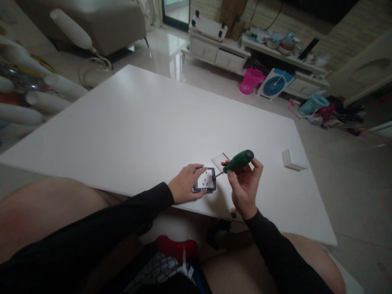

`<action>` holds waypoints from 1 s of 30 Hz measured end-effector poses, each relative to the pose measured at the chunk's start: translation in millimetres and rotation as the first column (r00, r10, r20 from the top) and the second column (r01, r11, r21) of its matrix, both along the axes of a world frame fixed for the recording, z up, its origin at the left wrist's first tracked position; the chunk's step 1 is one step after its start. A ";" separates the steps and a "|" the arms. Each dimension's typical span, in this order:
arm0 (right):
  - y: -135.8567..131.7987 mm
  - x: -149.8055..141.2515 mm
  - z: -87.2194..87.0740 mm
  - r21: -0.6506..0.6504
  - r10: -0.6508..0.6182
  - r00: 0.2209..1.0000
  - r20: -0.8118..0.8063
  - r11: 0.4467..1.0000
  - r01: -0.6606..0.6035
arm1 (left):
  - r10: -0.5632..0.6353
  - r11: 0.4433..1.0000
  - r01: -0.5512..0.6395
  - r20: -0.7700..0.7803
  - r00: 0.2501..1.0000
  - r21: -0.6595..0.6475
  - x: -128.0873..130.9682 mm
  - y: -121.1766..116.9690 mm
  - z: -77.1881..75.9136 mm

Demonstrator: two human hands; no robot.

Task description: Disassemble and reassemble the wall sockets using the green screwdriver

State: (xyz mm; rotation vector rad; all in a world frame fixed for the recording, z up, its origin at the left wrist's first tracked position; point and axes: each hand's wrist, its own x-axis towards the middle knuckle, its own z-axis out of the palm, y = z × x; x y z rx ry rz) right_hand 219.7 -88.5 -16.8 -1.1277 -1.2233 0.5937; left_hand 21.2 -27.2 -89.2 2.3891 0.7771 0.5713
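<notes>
My left hand [186, 184] grips a wall socket [206, 183] by its left side, thumb and fingers around its edges. The socket has a white face with slots and a dark frame, and it rests near the front edge of the white table [153, 122]. In my right hand [245, 185] is a screwdriver [239, 161] with a green handle, held tilted. Its metal tip meets the right side of the socket's frame. Just behind the socket lies a flat white cover plate [219, 160], partly hidden by the screwdriver and my fingers.
A white box [294, 159] stands near the table's right edge. A small yellow and black item [233, 212] lies at the front edge, by my right wrist. Beyond the table are a pink basket [251, 81], a blue and white fan [273, 84] and a low cabinet [214, 53].
</notes>
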 end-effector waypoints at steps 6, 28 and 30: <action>2.8 0.3 -2.8 -0.015 -0.042 0.999 -0.016 0.999 0.042 | 0.000 1.000 0.000 -0.012 1.000 0.005 -0.6 -0.2 0.9; 0.3 -2.5 1.6 -0.007 0.017 0.998 -0.066 1.000 -0.017 | 0.002 1.000 -0.002 -0.007 1.000 0.007 0.2 -0.3 -0.1; 1.5 -2.1 0.4 0.003 -0.008 0.997 -0.078 1.000 0.009 | 0.001 1.000 -0.001 -0.005 1.000 0.007 0.1 -0.4 0.3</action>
